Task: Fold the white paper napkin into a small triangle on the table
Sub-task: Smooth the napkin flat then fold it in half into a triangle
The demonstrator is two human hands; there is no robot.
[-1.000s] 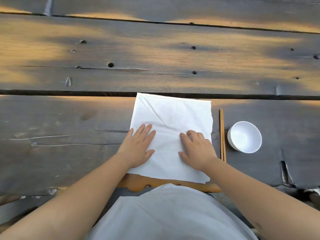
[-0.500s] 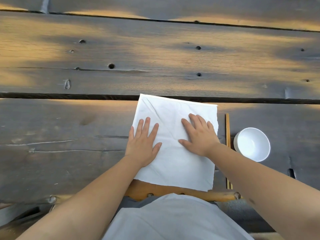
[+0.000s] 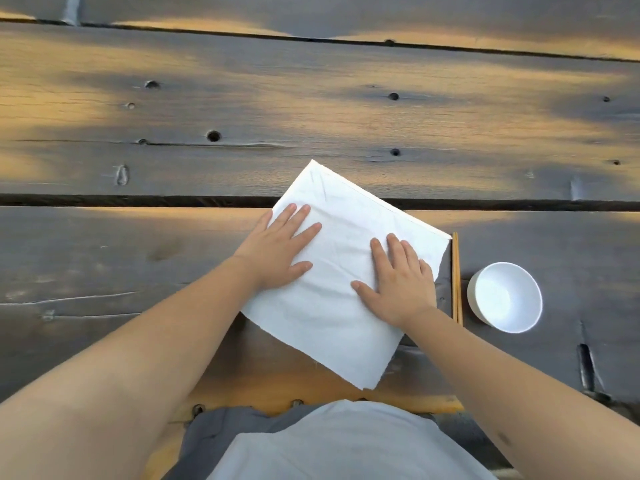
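The white paper napkin (image 3: 332, 296) lies flat on the dark wooden table (image 3: 104, 271), turned so one corner points away from me and another toward the near edge. My left hand (image 3: 280, 251) rests flat on its left part with fingers straight and spread. Flat on the right part, near the right edge, lies my right hand (image 3: 398, 282), fingers straight. Both palms press the sheet down.
A pair of wooden chopsticks (image 3: 456, 278) lies just right of the napkin, and a white bowl (image 3: 504, 296) stands right of them. A dark gap (image 3: 138, 200) between planks runs across behind the napkin. The table's near edge (image 3: 311, 393) is close to my body.
The napkin has been rotated clockwise under both flat hands, from square to the table edge to a diagonal lie. Its far corner now crosses the plank gap.
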